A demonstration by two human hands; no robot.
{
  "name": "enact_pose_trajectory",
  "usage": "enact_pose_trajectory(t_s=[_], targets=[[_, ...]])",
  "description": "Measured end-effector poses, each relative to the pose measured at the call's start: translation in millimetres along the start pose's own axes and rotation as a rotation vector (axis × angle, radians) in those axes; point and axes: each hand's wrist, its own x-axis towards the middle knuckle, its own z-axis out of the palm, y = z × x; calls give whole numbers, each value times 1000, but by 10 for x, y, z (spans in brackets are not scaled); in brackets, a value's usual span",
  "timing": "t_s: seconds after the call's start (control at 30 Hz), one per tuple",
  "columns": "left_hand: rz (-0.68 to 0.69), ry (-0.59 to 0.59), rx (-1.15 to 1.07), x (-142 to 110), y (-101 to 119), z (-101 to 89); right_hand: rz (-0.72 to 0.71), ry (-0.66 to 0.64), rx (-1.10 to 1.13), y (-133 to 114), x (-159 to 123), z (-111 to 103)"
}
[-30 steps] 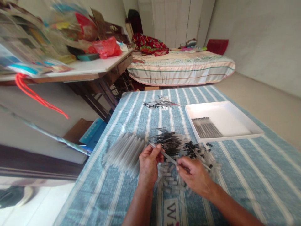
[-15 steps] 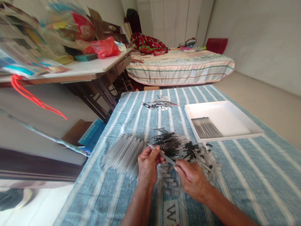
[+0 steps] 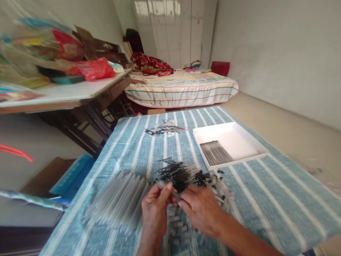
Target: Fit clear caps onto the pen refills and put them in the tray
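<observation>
A slim grey translucent pen (image 3: 174,194) slants between my two hands above the striped cloth. My left hand (image 3: 156,209) pinches it between thumb and fingers. Closed around its right end is my right hand (image 3: 201,209), whose fingers hide that end. To the left lies a row of clear pen barrels (image 3: 119,199). Just beyond my hands is a heap of dark ink refills (image 3: 177,174). Small black and clear pen caps (image 3: 220,186) are piled past my right hand. Short translucent pieces (image 3: 176,222) lie below, partly covered by my hands and blurred.
A shallow white box (image 3: 245,142) at the right holds a row of pens (image 3: 215,153). Several thin dark pieces (image 3: 165,129) lie at the cloth's far end. A cluttered side table (image 3: 101,89) stands left; a bed (image 3: 183,94) is beyond.
My right hand has come closer to my left along the pen, so less of the pen shows between them. The whole view has shifted, with things appearing farther left and lower.
</observation>
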Motion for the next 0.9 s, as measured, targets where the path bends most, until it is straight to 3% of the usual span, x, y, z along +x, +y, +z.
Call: enact_pose_trajectory(t_s=[0.13,0.3,0.4,0.5,0.63,0.9], targets=[[44,17,112,-3,22,-35,94,14,6,258,98,-204],[64,120,213,-22,86,-100,600,16,-211,1213,300,-608],[79,146,233,-46,121,-126,731,-20,-264,1799,379,-720],[66,133,298,-74,137,-157,776,-92,-257,2164,380,-686],[64,119,418,-100,131,-212,765,-171,-197,2360,319,-588],[49,127,545,-139,159,-296,722,-227,-148,2463,258,-574]])
